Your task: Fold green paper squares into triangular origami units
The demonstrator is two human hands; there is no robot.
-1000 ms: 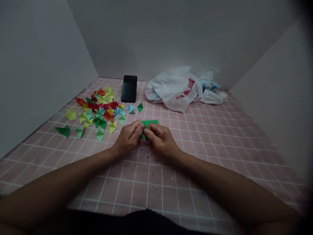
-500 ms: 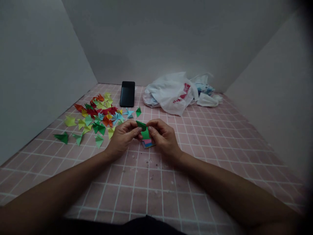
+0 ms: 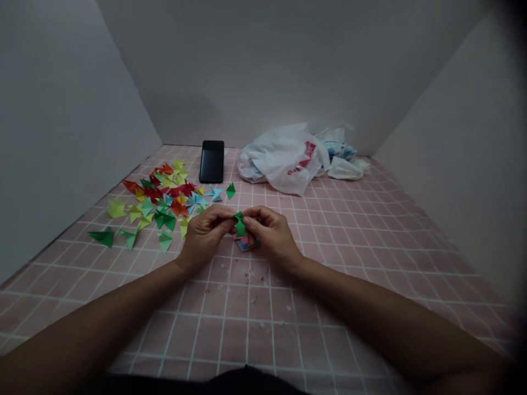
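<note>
My left hand (image 3: 205,233) and my right hand (image 3: 269,233) meet over the middle of a pink tiled surface (image 3: 349,241). Both pinch a small folded green paper piece (image 3: 239,224) between thumb and fingertips, held a little above the surface. Under my hands lies a small stack of coloured paper squares (image 3: 246,243), pink and blue showing at its edge. To the left, several folded paper triangles (image 3: 164,195) in red, yellow, green, orange and light blue lie scattered.
A black phone (image 3: 212,161) lies flat at the back, near the wall. White plastic bags (image 3: 288,158) are heaped at the back right. Grey walls close in on the left, back and right. Small crumbs dot the tiles before my hands.
The green paper went from a flat rectangle to a smaller folded piece, lifted between my fingertips. The stack of coloured squares beneath came into view. The camera tilted slightly.
</note>
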